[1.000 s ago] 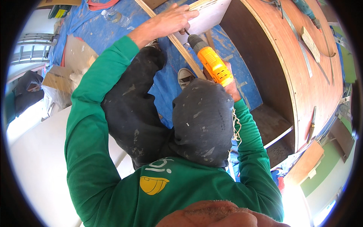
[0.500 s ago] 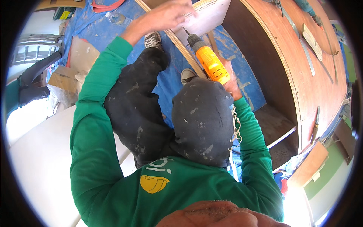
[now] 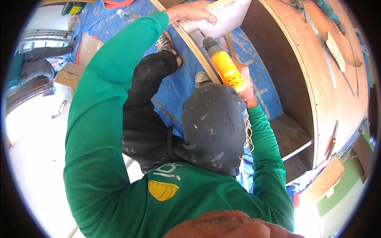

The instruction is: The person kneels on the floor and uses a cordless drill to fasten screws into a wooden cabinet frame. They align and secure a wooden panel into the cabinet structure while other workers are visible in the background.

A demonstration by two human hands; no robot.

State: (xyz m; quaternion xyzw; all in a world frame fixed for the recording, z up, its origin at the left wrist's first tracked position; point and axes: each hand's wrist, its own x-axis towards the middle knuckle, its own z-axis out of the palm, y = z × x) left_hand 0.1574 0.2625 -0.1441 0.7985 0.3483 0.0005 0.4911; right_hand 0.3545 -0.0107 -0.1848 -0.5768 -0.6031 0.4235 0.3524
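Note:
At the top of the view my left hand (image 3: 190, 11) has its thumb on the white face of a plywood panel (image 3: 228, 18) and its fingers over the panel's edge, gripping it. My right hand (image 3: 248, 81) is wrapped round a yellow cordless drill (image 3: 227, 69), its fingers mostly hidden behind the body. The drill's thin bit points up toward the panel, apart from it. A long plywood edge (image 3: 194, 49) runs beside the drill, joining the panel at its far end.
A large plywood cabinet (image 3: 329, 79) bends along the right; on it lie a teal power tool (image 3: 331, 18), a metal ruler (image 3: 325, 65), a wood offcut (image 3: 335, 51) and a chisel-like tool (image 3: 333, 139). Blue sheeting (image 3: 254, 67) covers the floor. Another person (image 3: 37, 65) is at far left.
My left hand has come down from above the plywood onto the panel and taken hold of its edge. The drill has shifted slightly right and down in the view, still in my right hand.

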